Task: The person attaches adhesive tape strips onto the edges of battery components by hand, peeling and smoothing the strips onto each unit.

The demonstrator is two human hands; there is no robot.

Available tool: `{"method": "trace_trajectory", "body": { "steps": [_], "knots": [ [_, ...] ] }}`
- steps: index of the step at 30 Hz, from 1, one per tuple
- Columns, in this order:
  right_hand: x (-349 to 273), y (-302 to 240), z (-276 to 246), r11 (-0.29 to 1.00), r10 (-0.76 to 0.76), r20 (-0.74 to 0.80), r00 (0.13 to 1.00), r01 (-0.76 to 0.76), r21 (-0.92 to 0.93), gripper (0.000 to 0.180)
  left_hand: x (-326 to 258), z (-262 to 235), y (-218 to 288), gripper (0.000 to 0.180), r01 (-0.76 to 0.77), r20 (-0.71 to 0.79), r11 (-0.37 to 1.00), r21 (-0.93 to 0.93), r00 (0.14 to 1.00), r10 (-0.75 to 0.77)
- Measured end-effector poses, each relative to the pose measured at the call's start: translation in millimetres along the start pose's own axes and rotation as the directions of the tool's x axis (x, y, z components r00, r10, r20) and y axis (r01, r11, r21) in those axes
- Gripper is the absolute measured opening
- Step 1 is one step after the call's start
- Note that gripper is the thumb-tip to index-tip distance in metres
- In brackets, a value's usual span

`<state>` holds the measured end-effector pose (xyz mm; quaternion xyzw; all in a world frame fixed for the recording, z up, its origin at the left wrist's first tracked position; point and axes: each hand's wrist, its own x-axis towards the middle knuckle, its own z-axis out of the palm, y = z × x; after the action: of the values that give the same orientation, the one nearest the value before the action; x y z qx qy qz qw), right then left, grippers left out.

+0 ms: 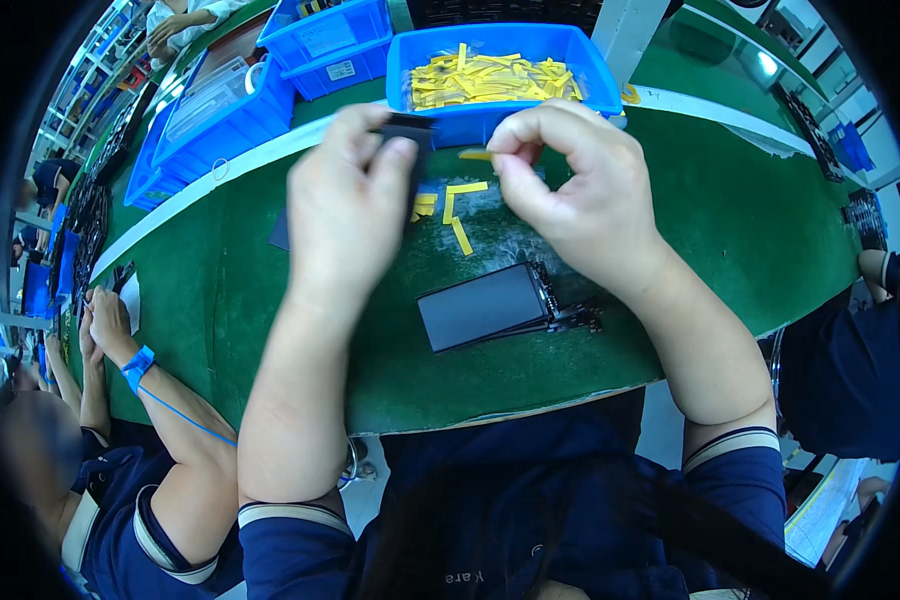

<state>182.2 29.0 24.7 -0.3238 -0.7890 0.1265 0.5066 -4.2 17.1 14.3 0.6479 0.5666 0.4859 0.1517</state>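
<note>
My left hand (345,210) is closed on a dark flat panel (415,150), thumb on its face and fingers behind it. The panel is held up on edge above the green table and looks slightly blurred. To its right, my right hand (585,190) pinches a small yellow strip (474,155) between thumb and fingertips, a short gap away from the panel. Several loose yellow strips (461,236) lie on the table between and below my hands. Nearer to me rests a small stack of dark glossy screen panels (482,310), with black flex cables at its right end.
A blue bin (460,127) heaped with yellow strips (500,80) stands just beyond my hands. More blue bins (232,135) are at the far left. A white divider strip (182,217) crosses the green table (270,290). A co-worker's hand (110,320) with a blue wrist strap works at left.
</note>
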Motion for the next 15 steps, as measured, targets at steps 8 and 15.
{"method": "trace_trajectory", "body": {
  "steps": [8,15],
  "knots": [
    [3.4,5.7,-4.6,0.875,0.419,0.319,0.850,-0.471,0.107,0.006,27.1,-53.1,-56.4,0.032,0.077,0.066,0.723,0.687,0.984,-0.167],
    [-1.4,16.1,1.6,0.815,0.424,0.426,0.799,-0.542,0.206,0.011,3.8,-3.5,9.2,0.026,-0.058,0.399,0.980,-0.193,0.907,0.132]
  ]
}}
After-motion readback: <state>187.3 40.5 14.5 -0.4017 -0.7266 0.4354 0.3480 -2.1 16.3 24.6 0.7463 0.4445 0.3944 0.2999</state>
